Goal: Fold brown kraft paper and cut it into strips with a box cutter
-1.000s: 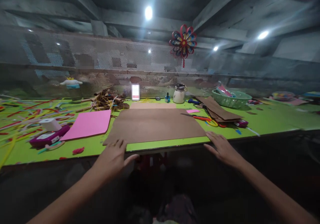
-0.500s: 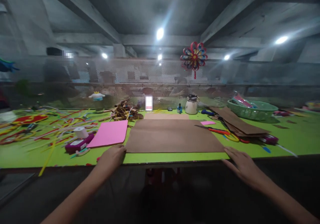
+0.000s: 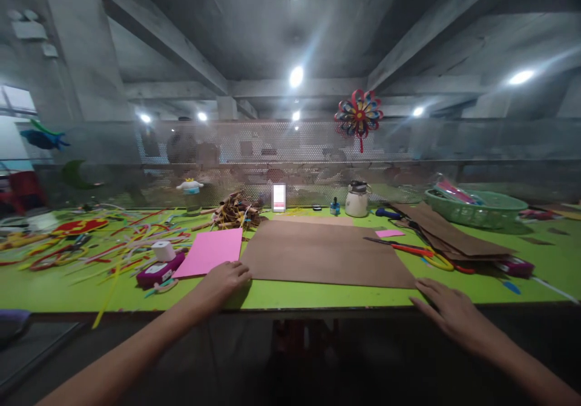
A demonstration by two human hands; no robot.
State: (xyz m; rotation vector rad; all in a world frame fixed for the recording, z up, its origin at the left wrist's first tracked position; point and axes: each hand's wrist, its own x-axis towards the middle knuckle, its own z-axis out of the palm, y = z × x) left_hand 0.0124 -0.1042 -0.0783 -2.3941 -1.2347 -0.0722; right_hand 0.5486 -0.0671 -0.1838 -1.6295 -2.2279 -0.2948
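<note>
Our left hand (image 3: 224, 279), fingers together, on sheet's (image 3: 324, 252) near left corner; right hand (image 3: 447, 309), spread flat, at near right corner. Sheet flat between our hands; pink paper (image 3: 209, 252) just beyond left. We'd press both corners evenly, lightly, avoiding creases.

Nothing in front of me can be read. Just beyond the far edge of the brown sheet (image 3: 324, 253) a small white card (image 3: 278, 197) stands upright with a pink band across it, but whatever is printed there is too small and blurred to make out. Left of the brown sheet, past the pink paper (image 3: 211, 252), a purple box (image 3: 160, 271) on the tabletop (image 3: 318, 297) carries a white label; its marks are only a smear. The white jar (image 3: 356, 200) beyond the brown sheet's far right corner is too small to tell any print on it.
</note>
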